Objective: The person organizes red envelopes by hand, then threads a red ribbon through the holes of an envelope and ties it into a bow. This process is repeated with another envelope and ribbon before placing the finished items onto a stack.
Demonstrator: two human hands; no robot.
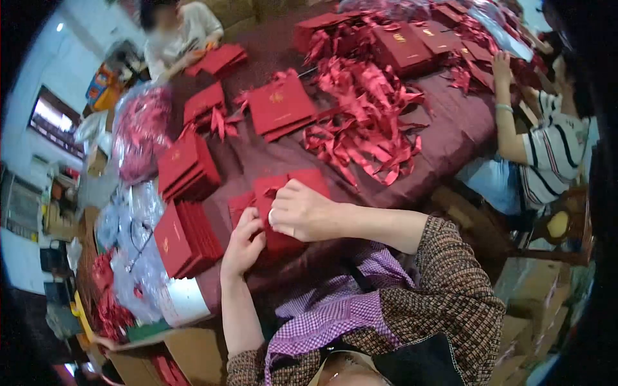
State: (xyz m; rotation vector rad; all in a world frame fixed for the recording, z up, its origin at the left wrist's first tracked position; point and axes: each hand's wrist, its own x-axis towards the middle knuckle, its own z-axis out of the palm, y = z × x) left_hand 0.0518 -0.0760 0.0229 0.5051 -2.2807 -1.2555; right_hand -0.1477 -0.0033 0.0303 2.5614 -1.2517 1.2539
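Lying on the dark red cloth (450, 138), near the wearer: red bag (273, 183), directly beneath both hands and partly covered by them. Right hand (302, 211): reaching in from the right, forearm nearly level, back upward, fingers curled well in over the bag; fingertips bunched near its middle, impossible to tell what is pinched, if anything. Left hand (243, 248): coming up from below, forearm steep, fingers bent, roughly half closed, tips just beside the right hand's; gripping or merely touching, impossible to tell. Just left of the left hand: stack of red bags (187, 238), standing on the cloth. Farther ahead: loose pile of red ribbons (367, 116). Hidden: bag's front, behind the right hand. Hard to make out: small detail between the fingertips. Cut off by the dark lens border: seated co-worker (553, 151), at right.
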